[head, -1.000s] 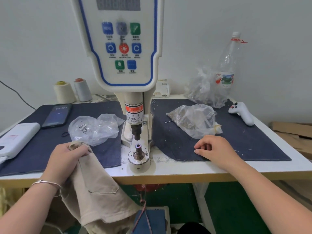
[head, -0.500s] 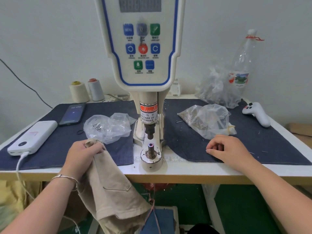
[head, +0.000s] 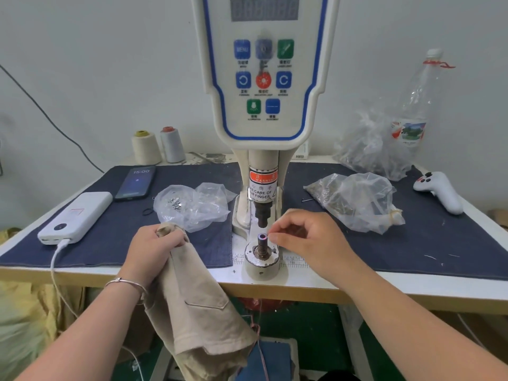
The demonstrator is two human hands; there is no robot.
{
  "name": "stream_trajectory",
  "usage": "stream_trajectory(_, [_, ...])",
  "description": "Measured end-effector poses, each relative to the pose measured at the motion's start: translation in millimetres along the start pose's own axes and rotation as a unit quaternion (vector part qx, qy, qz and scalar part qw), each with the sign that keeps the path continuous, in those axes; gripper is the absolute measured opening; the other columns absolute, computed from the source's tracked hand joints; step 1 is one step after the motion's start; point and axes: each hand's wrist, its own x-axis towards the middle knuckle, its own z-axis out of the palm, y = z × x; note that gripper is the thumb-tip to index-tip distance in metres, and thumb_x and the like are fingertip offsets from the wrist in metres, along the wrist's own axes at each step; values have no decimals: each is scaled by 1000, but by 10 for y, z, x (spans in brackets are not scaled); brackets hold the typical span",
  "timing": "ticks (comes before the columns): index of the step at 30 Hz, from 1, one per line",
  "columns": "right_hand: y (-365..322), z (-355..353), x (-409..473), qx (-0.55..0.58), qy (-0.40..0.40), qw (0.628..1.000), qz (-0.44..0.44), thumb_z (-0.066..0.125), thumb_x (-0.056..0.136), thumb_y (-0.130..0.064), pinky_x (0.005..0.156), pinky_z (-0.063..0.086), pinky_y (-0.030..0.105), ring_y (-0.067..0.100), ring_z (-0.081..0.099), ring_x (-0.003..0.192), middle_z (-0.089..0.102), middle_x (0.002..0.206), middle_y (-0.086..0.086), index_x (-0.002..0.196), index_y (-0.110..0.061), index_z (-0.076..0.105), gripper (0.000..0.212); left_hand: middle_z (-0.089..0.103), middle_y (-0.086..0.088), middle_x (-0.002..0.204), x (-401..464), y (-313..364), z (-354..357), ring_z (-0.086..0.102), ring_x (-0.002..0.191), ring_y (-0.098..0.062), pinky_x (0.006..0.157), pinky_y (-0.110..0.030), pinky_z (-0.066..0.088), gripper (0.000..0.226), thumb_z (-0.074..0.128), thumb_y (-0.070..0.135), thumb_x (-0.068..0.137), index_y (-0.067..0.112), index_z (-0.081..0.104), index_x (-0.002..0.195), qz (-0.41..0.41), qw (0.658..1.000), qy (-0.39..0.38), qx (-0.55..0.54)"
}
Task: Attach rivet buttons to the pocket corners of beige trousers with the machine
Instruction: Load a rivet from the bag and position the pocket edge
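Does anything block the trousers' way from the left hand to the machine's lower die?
Only the right hand: its fingertips sit beside the lower die, under the punch. The left hand grips the beige trousers left of it; nothing else lies between.

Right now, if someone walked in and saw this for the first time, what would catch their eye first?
The tall rivet machine with its blue-edged button panel dominates the centre. Just below it, the right hand brings pinched fingertips to the lower die post, while the left hand grips the beige trousers hanging over the table's front edge.
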Motion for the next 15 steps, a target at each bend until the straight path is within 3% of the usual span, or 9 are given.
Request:
stream_trajectory(4, [23, 41, 74, -22, 6, 1000, 7, 74, 83, -18, 67, 51, 23, 12, 63, 71, 71, 77, -5, 81, -20, 75, 4, 66, -8, 65, -3, 11, -2, 53, 68, -16, 68, -32, 41, 19, 59, 26, 60, 12, 72, 60, 0, 1000, 2, -5])
stream_trajectory(7, [16, 41, 104, -47, 1, 999, -3, 74, 84, -19, 63, 48, 14, 5, 61, 69, 69, 76, -11, 76, -29, 72, 13, 65, -2, 62, -6, 15, -2, 52, 65, -12, 66, -31, 41, 19, 58, 25, 60, 12, 72, 60, 0, 1000, -2, -10])
stream_trajectory(15, [-10, 51, 161, -86, -11, 996, -21, 75, 82, -17, 64, 46, 20, 4, 57, 65, 66, 73, -10, 68, -38, 63, 28, 58, 10, 50, -13, 27, -9, 48, 50, 1, 60, -28, 39, 15, 57, 25, 60, 19, 70, 55, 1, 1000, -4, -6])
